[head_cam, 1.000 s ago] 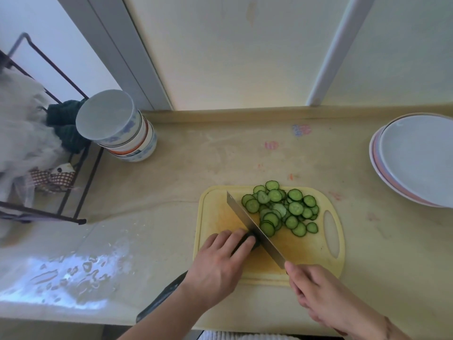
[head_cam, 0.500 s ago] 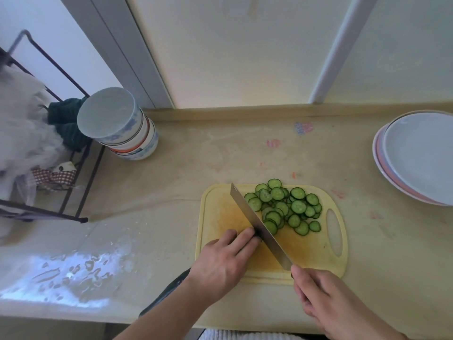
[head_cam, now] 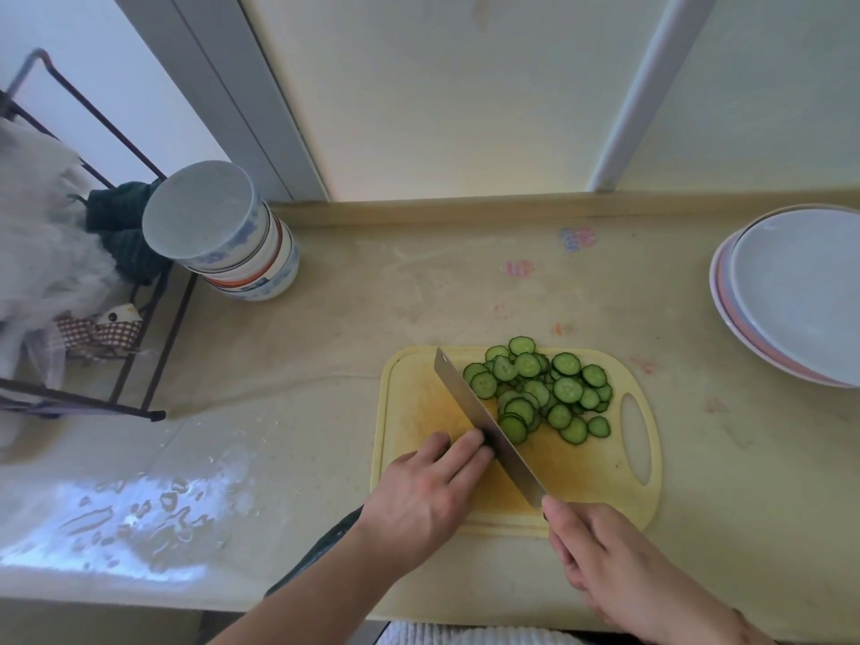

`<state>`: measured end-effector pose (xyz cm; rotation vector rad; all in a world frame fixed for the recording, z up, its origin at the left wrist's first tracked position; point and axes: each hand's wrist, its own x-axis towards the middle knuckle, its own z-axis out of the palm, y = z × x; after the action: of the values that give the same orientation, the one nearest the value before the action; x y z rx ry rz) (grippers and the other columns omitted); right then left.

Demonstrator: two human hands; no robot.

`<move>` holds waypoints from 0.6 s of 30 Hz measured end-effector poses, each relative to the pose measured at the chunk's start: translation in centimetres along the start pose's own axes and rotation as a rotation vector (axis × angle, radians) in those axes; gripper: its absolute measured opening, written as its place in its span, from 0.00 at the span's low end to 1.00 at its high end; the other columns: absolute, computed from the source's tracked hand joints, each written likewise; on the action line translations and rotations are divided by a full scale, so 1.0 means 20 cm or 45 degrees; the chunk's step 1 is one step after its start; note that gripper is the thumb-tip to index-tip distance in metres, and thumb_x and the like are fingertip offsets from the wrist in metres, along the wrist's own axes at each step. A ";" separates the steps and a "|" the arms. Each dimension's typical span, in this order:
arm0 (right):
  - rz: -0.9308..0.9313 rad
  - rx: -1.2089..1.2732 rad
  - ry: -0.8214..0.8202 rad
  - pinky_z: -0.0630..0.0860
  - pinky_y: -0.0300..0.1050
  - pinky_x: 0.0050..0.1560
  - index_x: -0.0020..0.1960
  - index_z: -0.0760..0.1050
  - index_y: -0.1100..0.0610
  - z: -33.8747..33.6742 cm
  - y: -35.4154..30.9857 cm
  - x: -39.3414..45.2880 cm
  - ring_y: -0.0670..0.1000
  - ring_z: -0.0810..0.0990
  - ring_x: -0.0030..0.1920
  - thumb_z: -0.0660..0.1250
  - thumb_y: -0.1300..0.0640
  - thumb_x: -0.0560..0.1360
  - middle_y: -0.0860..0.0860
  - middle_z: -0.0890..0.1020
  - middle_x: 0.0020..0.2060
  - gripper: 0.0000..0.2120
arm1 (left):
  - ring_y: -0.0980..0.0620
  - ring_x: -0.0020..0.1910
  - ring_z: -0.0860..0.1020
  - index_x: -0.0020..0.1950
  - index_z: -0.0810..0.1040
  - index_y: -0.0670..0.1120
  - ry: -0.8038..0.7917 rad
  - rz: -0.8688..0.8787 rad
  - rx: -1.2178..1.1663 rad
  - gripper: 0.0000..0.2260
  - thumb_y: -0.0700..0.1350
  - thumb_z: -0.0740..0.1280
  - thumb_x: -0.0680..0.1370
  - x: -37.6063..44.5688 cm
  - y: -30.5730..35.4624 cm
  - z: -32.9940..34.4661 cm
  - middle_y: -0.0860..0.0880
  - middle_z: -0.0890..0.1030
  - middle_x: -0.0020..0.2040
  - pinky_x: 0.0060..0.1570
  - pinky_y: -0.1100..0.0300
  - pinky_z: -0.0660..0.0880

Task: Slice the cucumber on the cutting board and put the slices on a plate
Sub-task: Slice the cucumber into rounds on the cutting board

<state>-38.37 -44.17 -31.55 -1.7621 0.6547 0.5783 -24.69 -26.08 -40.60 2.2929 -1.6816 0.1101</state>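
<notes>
A yellow cutting board (head_cam: 581, 477) lies on the counter. Several green cucumber slices (head_cam: 540, 388) are heaped on its far right part. My left hand (head_cam: 428, 495) lies curled over the small dark end of the cucumber (head_cam: 487, 440), which is almost wholly hidden under the fingertips. My right hand (head_cam: 614, 565) grips the handle of a knife (head_cam: 484, 425). The blade runs diagonally across the board, right beside my left fingertips and against the slice heap. White plates (head_cam: 800, 290) are stacked at the far right edge.
A stack of bowls (head_cam: 223, 235) stands at the back left next to a dark wire rack (head_cam: 93, 374) with cloths. Water drops (head_cam: 139, 514) glisten on the counter at front left. The wall runs along the back.
My left hand has slid slightly back toward me along the cucumber end. The knife blade stays beside the fingertips, and the slice heap looks the same.
</notes>
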 end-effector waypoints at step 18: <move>-0.044 -0.018 0.031 0.58 0.33 0.25 0.36 0.65 0.55 -0.05 -0.04 -0.03 0.43 0.59 0.22 0.51 0.34 0.74 0.46 0.63 0.23 0.25 | 0.43 0.56 0.79 0.65 0.80 0.42 0.090 -0.021 -0.084 0.15 0.40 0.70 0.79 -0.01 0.00 0.02 0.47 0.78 0.64 0.40 0.52 0.80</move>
<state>-38.11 -44.85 -30.29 -1.7924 0.6374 0.5398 -24.88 -25.97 -40.95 2.2279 -1.6074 0.1284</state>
